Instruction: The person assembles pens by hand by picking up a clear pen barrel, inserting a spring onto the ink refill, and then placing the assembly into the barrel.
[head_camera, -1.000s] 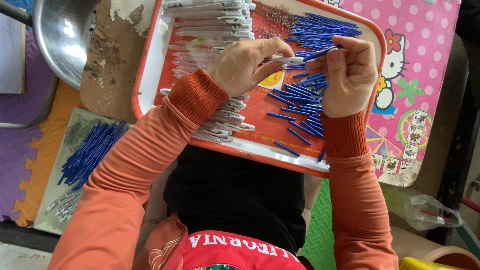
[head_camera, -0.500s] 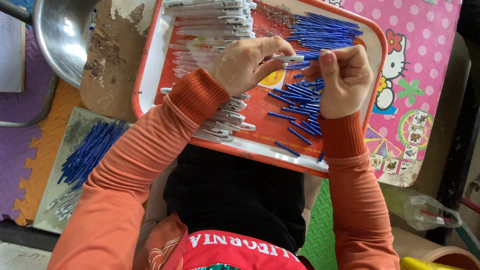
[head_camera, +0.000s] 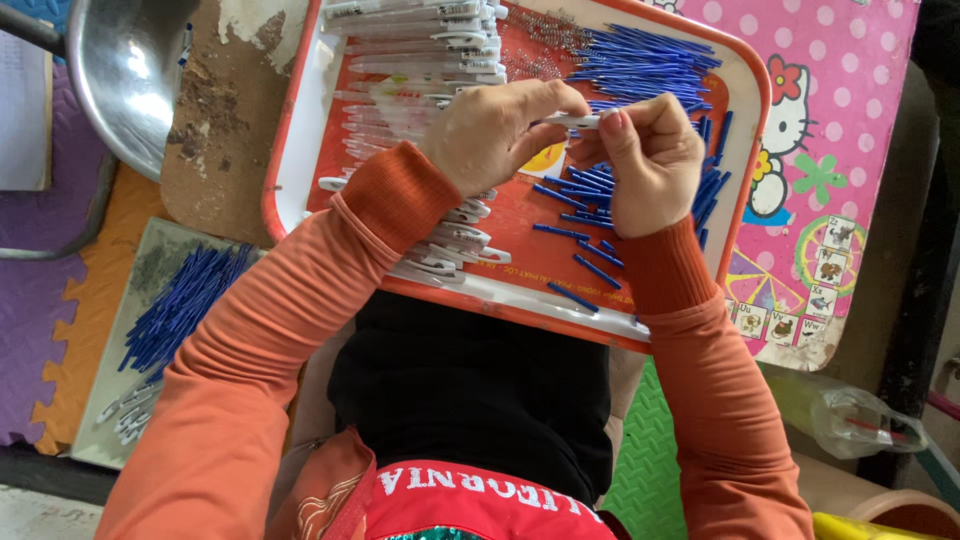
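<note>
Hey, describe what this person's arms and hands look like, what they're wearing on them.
Both arms are covered by long orange sleeves with ribbed cuffs ending at the wrists. The left hand and right hand are bare, with no gloves. No rings, watch or bracelet show from this angle.

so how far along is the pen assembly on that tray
Done, it seems: a row of white pens lies along the red tray's near-left side, with more stacked at the top. In hand: the left hand and right hand both pinch one white pen barrel. Left: a big pile of blue refills and small springs, so plenty remains.
</note>
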